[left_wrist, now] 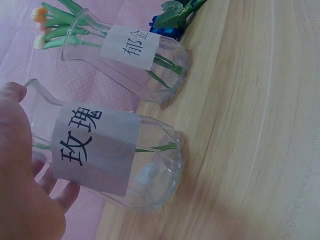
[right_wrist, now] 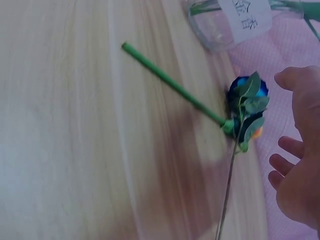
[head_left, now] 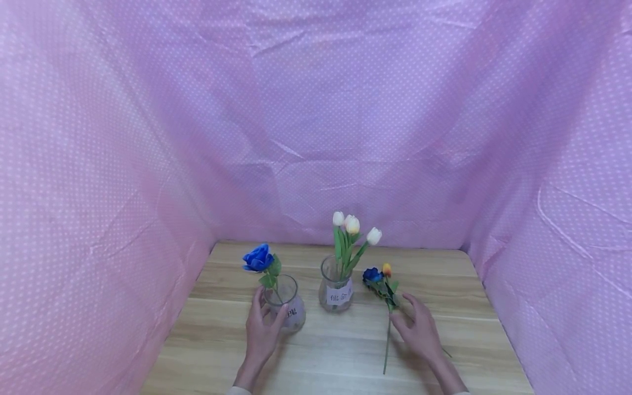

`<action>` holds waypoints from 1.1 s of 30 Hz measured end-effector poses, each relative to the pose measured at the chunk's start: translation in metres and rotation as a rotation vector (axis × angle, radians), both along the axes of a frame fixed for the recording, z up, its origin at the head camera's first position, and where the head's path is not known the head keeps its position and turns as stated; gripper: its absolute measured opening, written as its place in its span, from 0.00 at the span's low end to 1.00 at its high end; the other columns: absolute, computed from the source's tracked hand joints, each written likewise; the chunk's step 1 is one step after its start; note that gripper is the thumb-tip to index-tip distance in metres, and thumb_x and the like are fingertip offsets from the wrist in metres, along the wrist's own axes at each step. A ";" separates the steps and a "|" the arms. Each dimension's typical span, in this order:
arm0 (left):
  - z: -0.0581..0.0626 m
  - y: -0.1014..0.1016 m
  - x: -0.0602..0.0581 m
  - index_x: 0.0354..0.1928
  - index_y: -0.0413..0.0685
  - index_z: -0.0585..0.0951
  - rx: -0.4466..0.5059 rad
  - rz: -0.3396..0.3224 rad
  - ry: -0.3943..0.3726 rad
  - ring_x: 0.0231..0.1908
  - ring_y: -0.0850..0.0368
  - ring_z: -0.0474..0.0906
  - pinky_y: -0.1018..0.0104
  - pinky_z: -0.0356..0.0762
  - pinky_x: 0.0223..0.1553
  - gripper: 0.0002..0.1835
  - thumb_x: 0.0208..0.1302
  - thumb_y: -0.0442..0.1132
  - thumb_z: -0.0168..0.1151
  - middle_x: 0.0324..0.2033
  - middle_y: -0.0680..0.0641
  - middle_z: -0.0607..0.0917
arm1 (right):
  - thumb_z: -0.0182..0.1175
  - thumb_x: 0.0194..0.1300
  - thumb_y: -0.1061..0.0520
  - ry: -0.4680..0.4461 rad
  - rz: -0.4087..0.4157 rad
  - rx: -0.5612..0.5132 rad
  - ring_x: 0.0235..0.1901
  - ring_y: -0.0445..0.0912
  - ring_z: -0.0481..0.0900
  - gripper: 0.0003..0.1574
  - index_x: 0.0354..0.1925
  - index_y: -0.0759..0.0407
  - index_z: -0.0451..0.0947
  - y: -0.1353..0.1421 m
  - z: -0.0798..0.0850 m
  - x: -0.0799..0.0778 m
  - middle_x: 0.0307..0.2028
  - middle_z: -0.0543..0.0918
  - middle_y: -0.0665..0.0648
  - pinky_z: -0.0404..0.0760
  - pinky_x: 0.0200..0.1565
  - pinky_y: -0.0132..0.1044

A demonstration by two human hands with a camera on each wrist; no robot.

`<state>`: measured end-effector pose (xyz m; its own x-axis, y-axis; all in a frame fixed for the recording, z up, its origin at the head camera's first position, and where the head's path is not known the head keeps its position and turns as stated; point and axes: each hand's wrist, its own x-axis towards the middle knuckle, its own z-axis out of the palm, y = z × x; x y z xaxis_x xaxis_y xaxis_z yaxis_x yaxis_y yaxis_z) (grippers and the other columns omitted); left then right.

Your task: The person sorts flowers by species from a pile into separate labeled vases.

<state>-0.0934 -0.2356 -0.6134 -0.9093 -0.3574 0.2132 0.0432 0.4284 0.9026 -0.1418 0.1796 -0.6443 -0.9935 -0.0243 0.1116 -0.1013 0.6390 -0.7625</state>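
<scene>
My left hand [head_left: 261, 331] grips a clear glass vase [left_wrist: 162, 187] around its neck, thumb on one side and fingers on the other. A paper label [left_wrist: 95, 147] with handwritten characters is on its front. One blue rose [head_left: 258, 258] stands in this vase, leaning left over the rim. My right hand [head_left: 419, 328] is over the table at the right, fingers spread and slightly bent, holding nothing. Close to its fingertips lie a second blue rose [head_left: 372, 275] and an orange-yellow tulip [head_left: 387, 270], crossing each other. Their stems [right_wrist: 175, 86] spread apart on the wood.
Between the hands, a second labelled glass vase [head_left: 329, 296] holds several white tulips [head_left: 352, 224]. The wooden table [head_left: 340, 356] is enclosed at the back and sides by pink dotted cloth [head_left: 345, 137].
</scene>
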 end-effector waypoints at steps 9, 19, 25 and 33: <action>0.003 -0.002 -0.003 0.89 0.47 0.59 -0.004 -0.008 -0.011 0.76 0.25 0.77 0.32 0.82 0.75 0.49 0.78 0.51 0.75 0.81 0.31 0.74 | 0.72 0.79 0.47 -0.039 -0.028 0.024 0.78 0.75 0.71 0.46 0.82 0.65 0.67 0.011 -0.014 -0.002 0.79 0.74 0.74 0.69 0.79 0.79; 0.004 -0.005 -0.005 0.90 0.48 0.59 0.005 -0.020 -0.025 0.76 0.25 0.77 0.31 0.82 0.75 0.48 0.79 0.52 0.74 0.81 0.30 0.74 | 0.72 0.77 0.56 -0.090 -0.077 0.032 0.69 0.71 0.82 0.39 0.77 0.70 0.72 0.013 -0.023 -0.003 0.69 0.83 0.76 0.78 0.74 0.73; 0.006 -0.007 -0.007 0.90 0.49 0.59 0.009 -0.027 -0.038 0.75 0.24 0.77 0.29 0.81 0.75 0.48 0.79 0.53 0.73 0.81 0.31 0.74 | 0.70 0.79 0.55 -0.148 -0.089 0.036 0.69 0.71 0.83 0.35 0.75 0.70 0.74 0.012 -0.027 -0.005 0.68 0.84 0.76 0.82 0.73 0.71; 0.006 -0.008 -0.007 0.89 0.50 0.60 0.013 -0.031 -0.017 0.76 0.26 0.78 0.31 0.82 0.75 0.48 0.77 0.51 0.75 0.79 0.32 0.76 | 0.70 0.77 0.59 -0.119 -0.091 0.064 0.63 0.67 0.85 0.30 0.70 0.70 0.79 0.012 -0.035 -0.008 0.62 0.88 0.72 0.85 0.69 0.67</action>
